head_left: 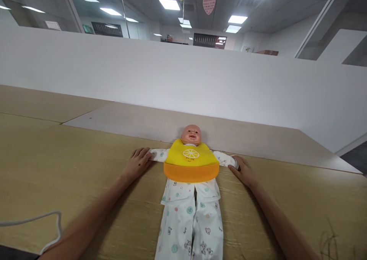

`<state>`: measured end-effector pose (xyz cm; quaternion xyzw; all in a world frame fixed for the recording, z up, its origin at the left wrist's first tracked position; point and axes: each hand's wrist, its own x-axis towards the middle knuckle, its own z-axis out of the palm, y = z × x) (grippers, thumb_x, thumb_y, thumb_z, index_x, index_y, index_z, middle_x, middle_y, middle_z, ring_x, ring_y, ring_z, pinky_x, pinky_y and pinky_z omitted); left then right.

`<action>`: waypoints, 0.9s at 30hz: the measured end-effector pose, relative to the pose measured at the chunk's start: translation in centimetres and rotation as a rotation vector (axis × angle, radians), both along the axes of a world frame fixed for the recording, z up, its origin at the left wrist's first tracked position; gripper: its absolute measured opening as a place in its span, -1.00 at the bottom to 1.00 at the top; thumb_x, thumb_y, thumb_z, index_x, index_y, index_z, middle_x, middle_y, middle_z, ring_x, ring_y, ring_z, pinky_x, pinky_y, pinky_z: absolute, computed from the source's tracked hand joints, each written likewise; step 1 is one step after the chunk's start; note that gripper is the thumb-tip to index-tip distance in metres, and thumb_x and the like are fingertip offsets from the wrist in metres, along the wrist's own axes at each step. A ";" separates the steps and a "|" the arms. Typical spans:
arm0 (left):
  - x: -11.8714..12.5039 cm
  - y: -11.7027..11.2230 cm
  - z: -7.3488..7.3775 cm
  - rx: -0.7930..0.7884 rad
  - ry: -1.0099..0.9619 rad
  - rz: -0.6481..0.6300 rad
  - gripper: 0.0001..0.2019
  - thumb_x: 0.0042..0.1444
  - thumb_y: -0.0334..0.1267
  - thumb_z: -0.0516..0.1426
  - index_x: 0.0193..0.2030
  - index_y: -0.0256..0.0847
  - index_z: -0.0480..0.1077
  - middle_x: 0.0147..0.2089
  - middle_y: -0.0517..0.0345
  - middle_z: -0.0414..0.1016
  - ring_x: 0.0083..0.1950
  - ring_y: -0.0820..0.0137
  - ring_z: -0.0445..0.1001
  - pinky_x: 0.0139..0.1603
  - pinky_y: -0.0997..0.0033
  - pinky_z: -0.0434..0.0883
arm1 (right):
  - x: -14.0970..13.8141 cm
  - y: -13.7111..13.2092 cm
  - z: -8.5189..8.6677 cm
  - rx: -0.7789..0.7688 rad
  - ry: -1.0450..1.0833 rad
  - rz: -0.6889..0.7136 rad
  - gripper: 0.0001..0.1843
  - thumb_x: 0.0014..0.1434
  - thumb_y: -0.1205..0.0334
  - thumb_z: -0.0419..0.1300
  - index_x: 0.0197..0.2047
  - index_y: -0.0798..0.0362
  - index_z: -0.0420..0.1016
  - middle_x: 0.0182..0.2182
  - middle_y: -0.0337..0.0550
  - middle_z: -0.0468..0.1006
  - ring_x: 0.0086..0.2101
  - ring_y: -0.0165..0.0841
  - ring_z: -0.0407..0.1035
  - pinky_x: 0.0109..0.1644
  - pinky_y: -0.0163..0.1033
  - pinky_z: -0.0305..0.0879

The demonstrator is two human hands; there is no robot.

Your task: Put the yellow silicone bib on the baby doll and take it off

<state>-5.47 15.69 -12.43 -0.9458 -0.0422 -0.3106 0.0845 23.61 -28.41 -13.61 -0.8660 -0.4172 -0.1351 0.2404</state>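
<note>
A baby doll [191,134] lies on its back on the table, head away from me and arms stretched out sideways. It wears a white patterned pajama top [179,191] and matching pants [174,229]. Over its chest lies a yellow silicone bib [179,153] with a lemon-slice print and an orange catch pocket [191,173]. My left hand [138,162] is closed on the end of the sleeve [159,154] at the left. On the other side, my right hand [243,171] pinches the end of the other sleeve [225,159]. The doll's own hands are hidden.
The wood-toned tabletop [71,156] runs up to a paler strip [137,118] and a white wall [172,76]. A white cable [31,220] loops near my left forearm. Glass panes with paper notes [209,4] stand above the wall.
</note>
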 end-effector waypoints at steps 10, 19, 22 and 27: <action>1.4 -0.5 0.8 -0.054 -0.023 0.090 -0.81 0.17 -0.28 0.02 -0.14 -0.18 0.41 0.00 -0.09 0.48 0.03 0.13 0.37 0.05 0.07 0.28 | -1.5 -1.0 0.5 0.042 0.035 -0.043 -0.49 0.14 -0.13 0.10 0.00 0.10 0.35 -0.08 -0.02 0.44 -0.06 -0.23 0.33 0.07 -0.09 0.29; -0.4 -2.8 2.5 0.023 -0.121 0.040 -0.83 0.03 -0.32 0.10 -0.20 -0.20 0.33 -0.02 -0.14 0.40 0.08 0.10 0.31 0.03 0.05 0.33 | -1.7 -0.9 0.4 0.051 0.023 -0.083 -0.42 0.11 -0.10 0.10 0.08 0.11 0.30 0.01 0.03 0.38 0.01 -0.16 0.27 0.12 0.00 0.24; -0.9 -4.9 3.5 -0.025 -0.123 -0.070 -0.93 0.02 -0.41 0.07 -0.33 -0.18 0.30 -0.20 -0.04 0.45 -0.12 0.24 0.39 -0.13 0.21 0.37 | -2.2 -1.1 0.8 0.128 -0.141 -0.075 -0.49 0.10 -0.02 0.09 0.03 0.13 0.33 -0.08 0.04 0.40 -0.06 -0.17 0.28 0.02 -0.01 0.29; -1.6 -10.3 4.0 -0.224 -0.045 -0.340 -0.74 0.03 -0.48 0.00 -0.61 -0.14 0.11 -0.66 0.21 0.20 -0.57 0.42 0.20 -0.53 0.35 0.11 | -4.8 -0.7 2.0 0.212 -0.312 0.040 -0.81 0.18 0.21 0.07 -0.44 0.10 0.28 -0.51 -0.18 0.36 -0.45 -0.41 0.25 -0.35 -0.30 0.22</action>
